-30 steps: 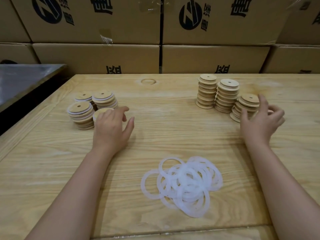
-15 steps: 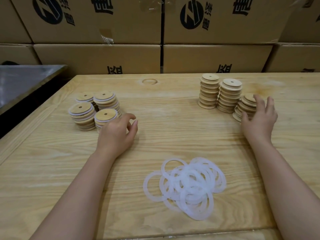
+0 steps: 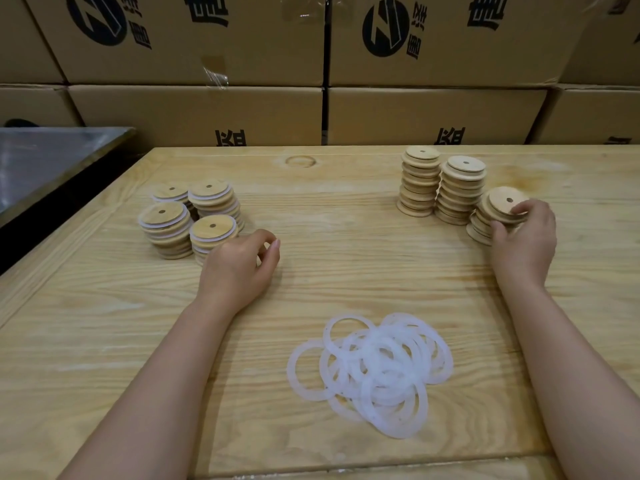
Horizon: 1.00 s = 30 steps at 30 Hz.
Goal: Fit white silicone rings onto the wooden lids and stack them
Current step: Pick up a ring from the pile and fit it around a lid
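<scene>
Single head-worn wide-angle view, aimed forward and down across pale grained wooden tabletop (image 3: 346, 244). Bare forearms enter from bottom corners; left hand (image 3: 239, 268) centre-left, right hand (image 3: 523, 240) at right. Heap of translucent white silicone rings (image 3: 370, 368) nearest lens, low centre. Stacks of ringed round wooden lids (image 3: 194, 223) farther out at left, bare round wooden lids (image 3: 450, 188) at right. Wall of brown printed cardboard cartons (image 3: 194, 112) faces camera, filling top third. Grey metal surface (image 3: 52, 157) clips far-left edge.
</scene>
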Each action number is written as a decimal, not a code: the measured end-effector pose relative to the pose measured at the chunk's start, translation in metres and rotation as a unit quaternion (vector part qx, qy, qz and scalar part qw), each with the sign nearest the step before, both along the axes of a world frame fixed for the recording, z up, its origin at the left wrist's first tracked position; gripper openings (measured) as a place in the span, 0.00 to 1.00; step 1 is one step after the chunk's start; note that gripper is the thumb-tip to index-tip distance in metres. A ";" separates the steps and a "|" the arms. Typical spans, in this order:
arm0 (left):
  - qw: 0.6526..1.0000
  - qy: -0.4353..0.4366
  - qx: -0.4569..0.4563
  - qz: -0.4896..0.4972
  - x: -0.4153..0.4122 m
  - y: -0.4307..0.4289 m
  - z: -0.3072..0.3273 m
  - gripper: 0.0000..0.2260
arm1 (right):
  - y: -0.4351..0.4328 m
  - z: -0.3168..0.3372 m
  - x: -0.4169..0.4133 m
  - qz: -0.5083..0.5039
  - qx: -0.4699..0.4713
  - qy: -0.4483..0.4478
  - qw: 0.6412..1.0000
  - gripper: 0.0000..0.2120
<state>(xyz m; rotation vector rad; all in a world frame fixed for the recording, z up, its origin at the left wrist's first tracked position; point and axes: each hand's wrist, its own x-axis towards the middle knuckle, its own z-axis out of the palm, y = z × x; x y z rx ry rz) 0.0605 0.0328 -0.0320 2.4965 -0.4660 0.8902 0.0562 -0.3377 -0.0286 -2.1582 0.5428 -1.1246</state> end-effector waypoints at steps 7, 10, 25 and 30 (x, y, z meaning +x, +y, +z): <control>1.000 0.006 0.001 0.005 0.000 0.000 0.000 0.05 | -0.003 -0.001 0.002 0.007 0.026 -0.033 0.999 0.13; 1.000 0.008 -0.003 0.003 -0.001 -0.001 0.000 0.05 | 0.001 0.000 0.001 0.027 0.030 -0.048 0.998 0.14; 0.708 0.424 -0.488 -0.286 -0.013 -0.047 0.013 0.20 | 0.137 0.017 -0.031 0.421 -0.003 -0.078 0.903 0.14; 0.658 0.442 -0.529 -0.305 -0.012 -0.048 0.010 0.09 | 0.153 0.008 -0.038 0.465 -0.077 0.019 0.882 0.12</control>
